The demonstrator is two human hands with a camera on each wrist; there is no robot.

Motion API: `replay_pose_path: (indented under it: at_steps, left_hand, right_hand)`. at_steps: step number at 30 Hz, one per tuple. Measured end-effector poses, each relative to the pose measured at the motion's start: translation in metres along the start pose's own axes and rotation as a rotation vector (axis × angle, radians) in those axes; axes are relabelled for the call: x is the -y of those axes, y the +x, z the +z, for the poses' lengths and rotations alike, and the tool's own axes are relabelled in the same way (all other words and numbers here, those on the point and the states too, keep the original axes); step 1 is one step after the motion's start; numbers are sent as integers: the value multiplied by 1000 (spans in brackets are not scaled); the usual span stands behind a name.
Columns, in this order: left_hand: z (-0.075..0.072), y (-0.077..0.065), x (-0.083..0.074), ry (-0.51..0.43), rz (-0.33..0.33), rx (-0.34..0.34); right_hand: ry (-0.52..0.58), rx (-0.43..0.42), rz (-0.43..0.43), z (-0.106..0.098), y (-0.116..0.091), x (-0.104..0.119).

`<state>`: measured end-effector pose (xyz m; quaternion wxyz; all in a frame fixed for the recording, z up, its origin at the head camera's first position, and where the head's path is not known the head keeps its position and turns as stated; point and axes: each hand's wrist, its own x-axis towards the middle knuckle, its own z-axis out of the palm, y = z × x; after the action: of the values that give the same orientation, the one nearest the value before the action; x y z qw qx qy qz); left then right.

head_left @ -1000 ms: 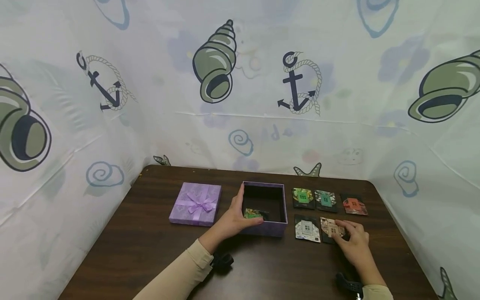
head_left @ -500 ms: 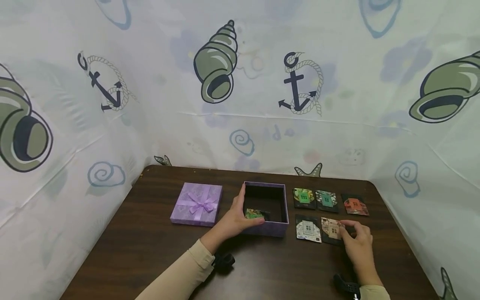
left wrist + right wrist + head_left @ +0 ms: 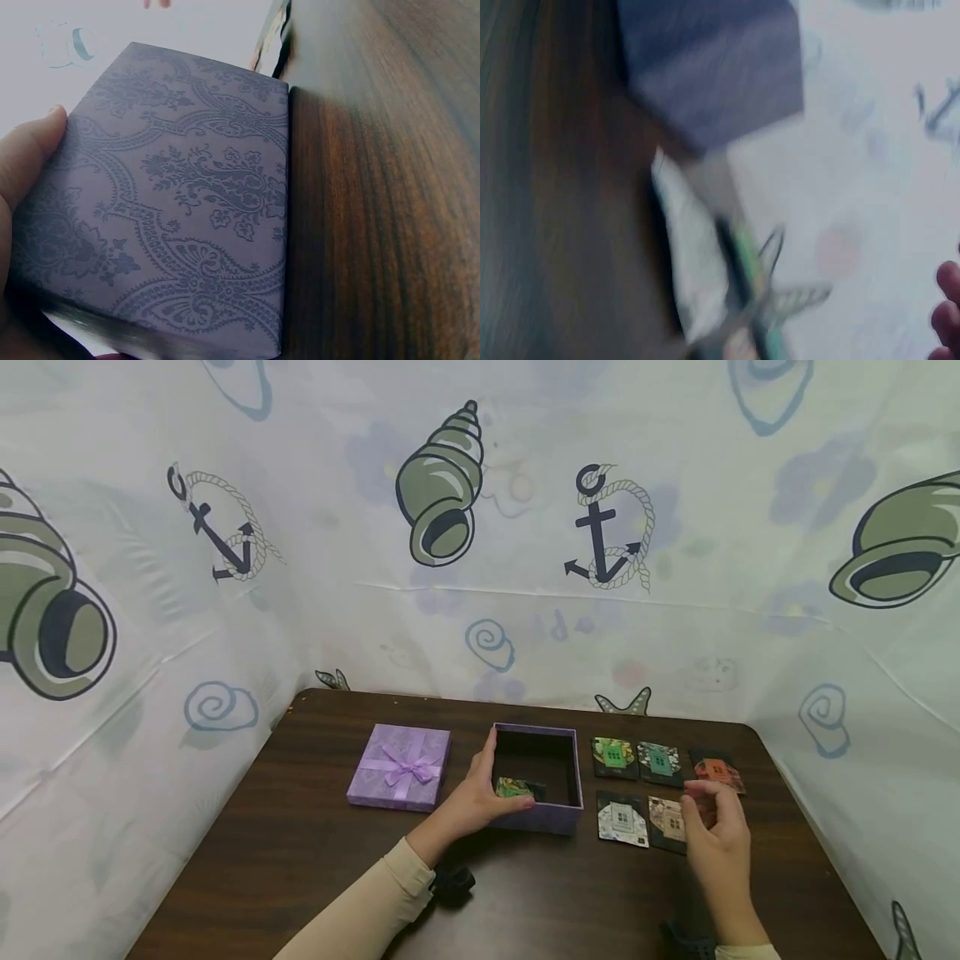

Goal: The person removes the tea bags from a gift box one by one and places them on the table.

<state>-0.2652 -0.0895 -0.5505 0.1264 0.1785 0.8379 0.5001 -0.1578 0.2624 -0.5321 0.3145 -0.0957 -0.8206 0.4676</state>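
Observation:
My left hand holds the purple gift box at its near left corner, with the thumb at the near rim and the fingers along the left side. In the left wrist view, the box's patterned wall stands upright on the table. Inside the box lies a green-patterned sachet. My right hand hovers over the right edge of a beige sachet, fingers loosely bent, with nothing visible between them. Beside that one lies a white sachet. The right wrist view is blurred.
Behind them lie a yellow-green sachet, a teal one and a red one. The purple lid with a ribbon bow sits left of the box. A printed cloth surrounds the dark wooden table.
My right hand has let go of the beige sachet and risen from it, shifting slightly right. My left hand keeps its place on the box. The view has turned a little left.

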Motion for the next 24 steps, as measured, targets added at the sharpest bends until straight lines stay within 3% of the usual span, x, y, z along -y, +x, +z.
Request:
replay_pose_path:
  at_steps: [10,17,24]
  left_hand:
    - [0,1,-1,9,4,-5]
    - [2,0,1,9,-1,-10]
    - [2,2,4,-17,10,-11]
  right_hand:
    - [40,377,-92,14,14,69]
    - [93,769,-76,38,29,92]
    - [35,1094,-172,64,46,110]
